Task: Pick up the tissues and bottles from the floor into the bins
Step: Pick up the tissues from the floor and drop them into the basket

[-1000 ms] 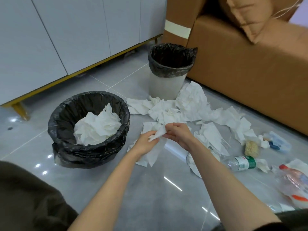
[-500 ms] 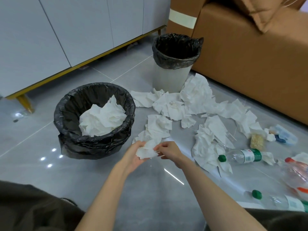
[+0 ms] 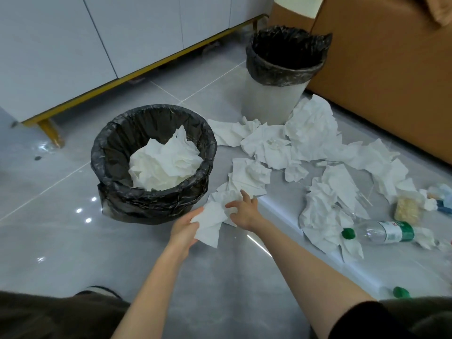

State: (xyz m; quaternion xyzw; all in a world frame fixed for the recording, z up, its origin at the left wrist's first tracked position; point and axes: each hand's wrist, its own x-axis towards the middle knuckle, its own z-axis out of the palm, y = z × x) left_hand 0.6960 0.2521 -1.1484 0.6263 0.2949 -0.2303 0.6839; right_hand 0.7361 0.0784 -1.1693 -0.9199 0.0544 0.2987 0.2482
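My left hand [image 3: 185, 228] grips a crumpled white tissue [image 3: 210, 222] just in front of the low black-lined bin [image 3: 117, 152], which holds a heap of tissues. My right hand [image 3: 243, 208] reaches into the same wad, fingers spread and touching tissue lying on the floor. Several more tissues [image 3: 310, 133] lie scattered between the bins and the sofa. A tall white bin with a black liner [image 3: 274, 99] stands behind them. A clear bottle with a green cap and label [image 3: 381, 232] lies on the floor at right. Another green cap [image 3: 401, 292] shows by my right knee.
A brown sofa [image 3: 391, 69] closes the right side. White cabinets on a gold base [image 3: 137, 74] run along the back left. A yellow packet [image 3: 407, 210] and blue-white items [image 3: 442, 199] lie at the far right. Grey tiled floor [image 3: 61, 241] extends left.
My hands have moved nearer the low bin with the tissue. My right hand has opened and reached forward onto the tissues on the floor. The camera tilted downward.
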